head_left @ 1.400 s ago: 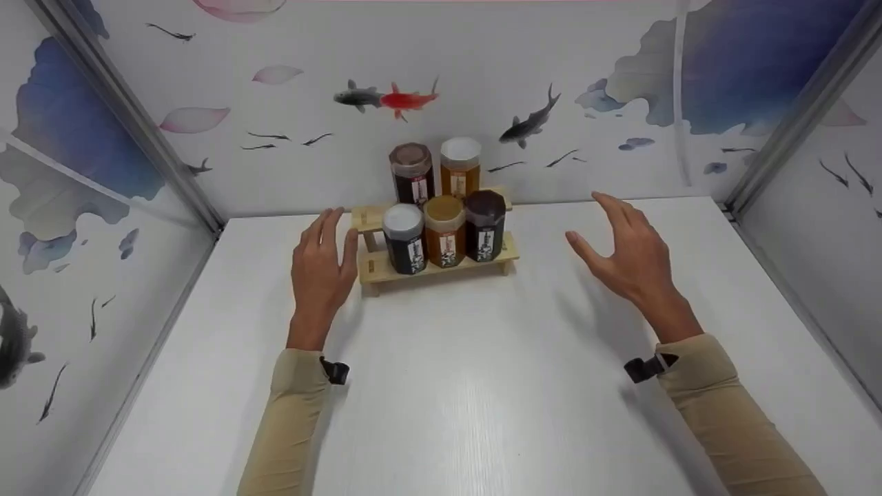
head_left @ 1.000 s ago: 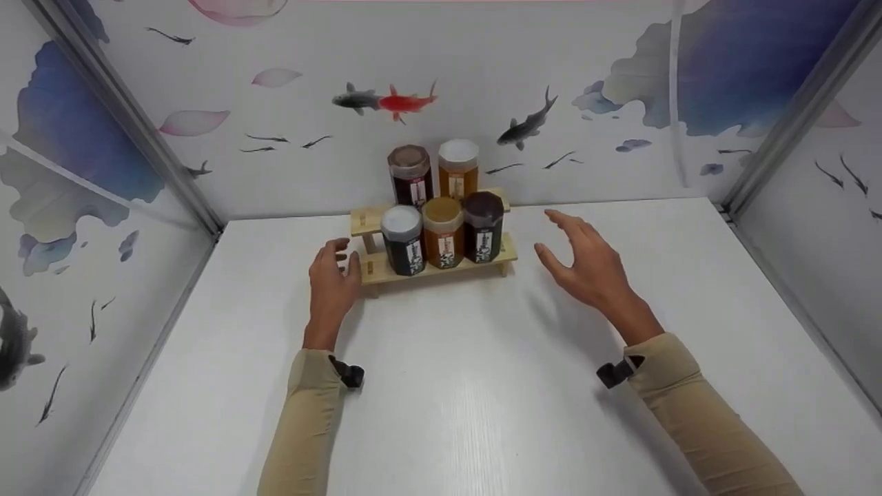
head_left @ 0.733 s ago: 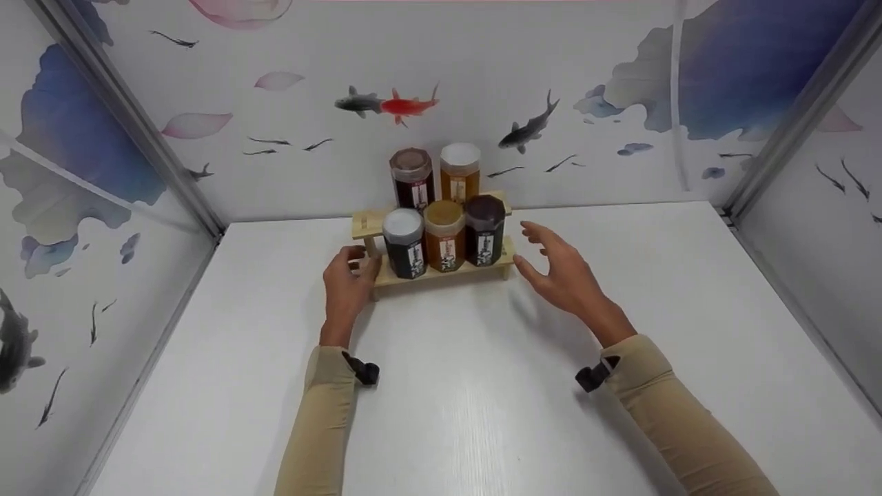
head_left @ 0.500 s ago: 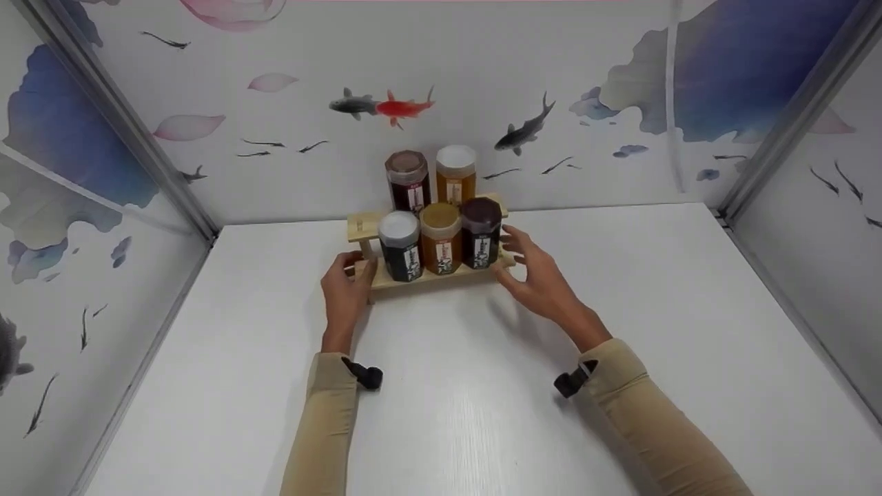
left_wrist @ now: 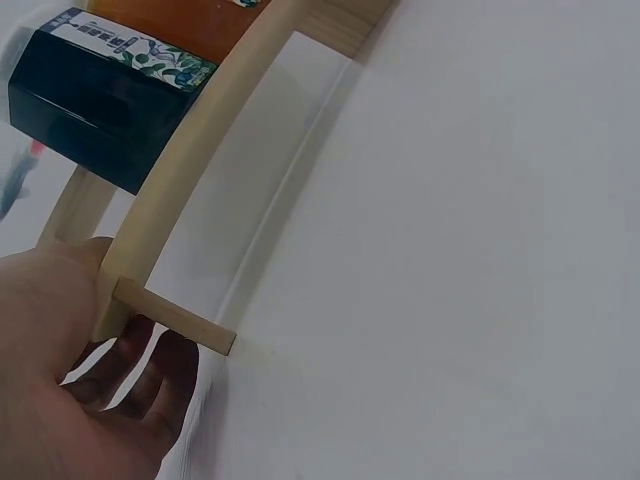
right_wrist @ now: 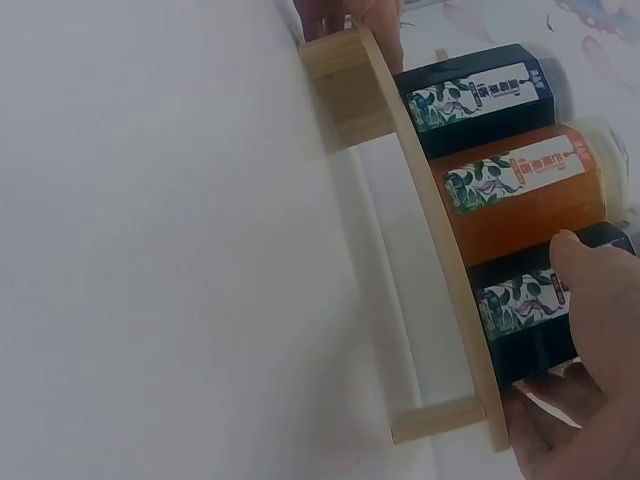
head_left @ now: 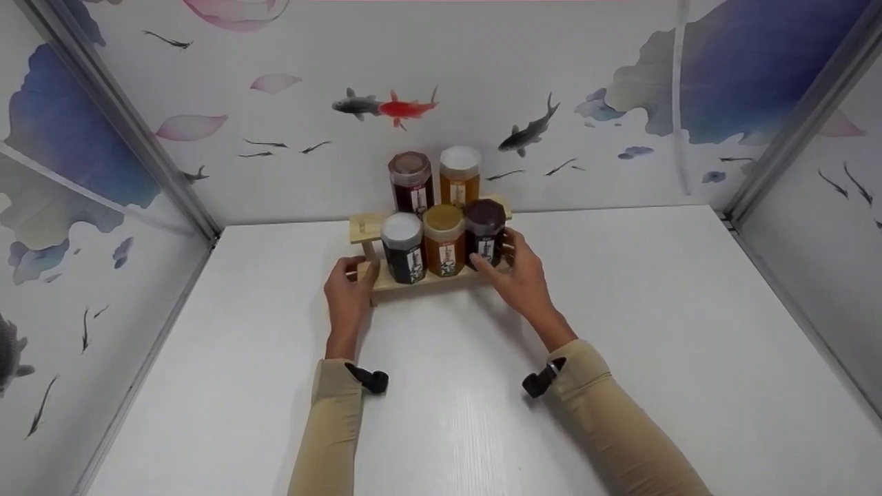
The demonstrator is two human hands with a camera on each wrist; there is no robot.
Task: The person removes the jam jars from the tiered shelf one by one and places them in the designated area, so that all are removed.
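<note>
A two-step wooden rack [head_left: 393, 281] stands near the back wall with several jars on it. My left hand [head_left: 358, 270] grips its left end; in the left wrist view my left hand [left_wrist: 100, 345] has the thumb on top and the fingers curled under the front rail [left_wrist: 190, 170] beside a peg. My right hand [head_left: 497, 258] wraps round the right end. In the right wrist view the thumb [right_wrist: 590, 275] lies on the dark-lidded jar [right_wrist: 515, 315]. Beside that jar stand an amber jar [head_left: 444, 238] and a white-lidded dark jar [head_left: 403, 248].
On the upper step stand a brown-lidded dark jar [head_left: 411, 180] and a white-lidded amber jar [head_left: 459, 176]. The white table [head_left: 448, 413] is enclosed by fish-patterned walls at the back and both sides.
Both hands moved inward from open positions above the table. The left took hold of the rack's left end first, then the right closed round the right end beside the dark-lidded jar.
</note>
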